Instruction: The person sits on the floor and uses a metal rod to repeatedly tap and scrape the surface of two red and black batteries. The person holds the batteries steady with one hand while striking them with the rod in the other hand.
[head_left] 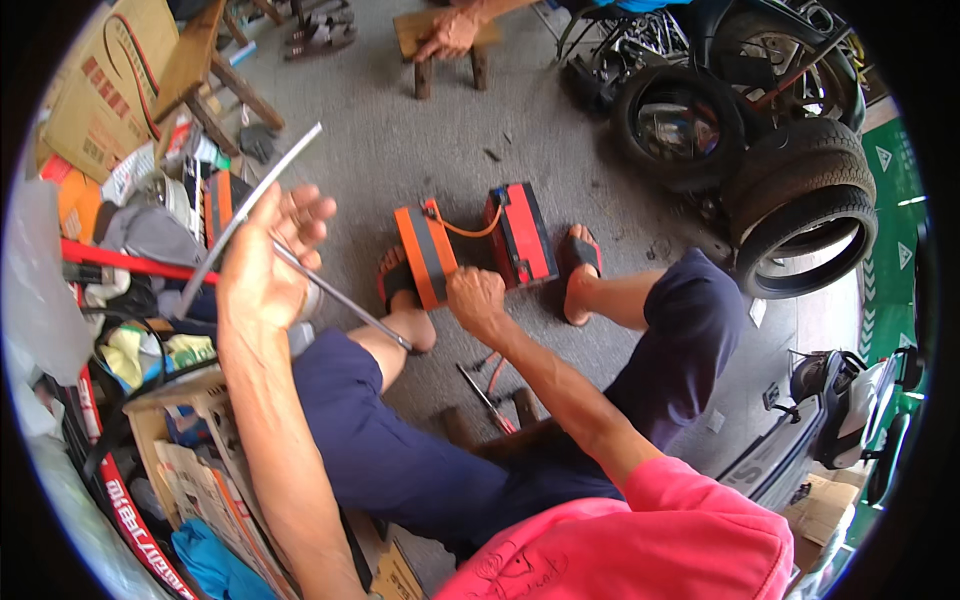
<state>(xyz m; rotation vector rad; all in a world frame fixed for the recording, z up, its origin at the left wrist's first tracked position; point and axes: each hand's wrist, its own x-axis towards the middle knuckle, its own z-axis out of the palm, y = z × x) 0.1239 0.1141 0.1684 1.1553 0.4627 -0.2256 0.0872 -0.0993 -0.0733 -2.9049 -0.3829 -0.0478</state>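
My left hand (268, 258) is raised palm up, its fingers loosely curled, with a silver T-handle wrench (340, 299) lying across it at the thumb. The wrench's shaft slants down toward my knee. My right hand (476, 300) is closed at the near end of an orange battery with a grey stripe (424, 258); what its fingers pinch, if anything, is hidden. To the right stands a red and black battery (522, 236). An orange cable (466, 233) runs between the two batteries, which sit on the floor between my feet.
A screwdriver (486, 398) lies below my right hand. Tires (800, 190) are piled at the right, near a motorcycle wheel (790, 60). Clutter and a cardboard box (105, 90) fill the left side. Another person's hand (450, 35) rests by a wooden stool (410, 30).
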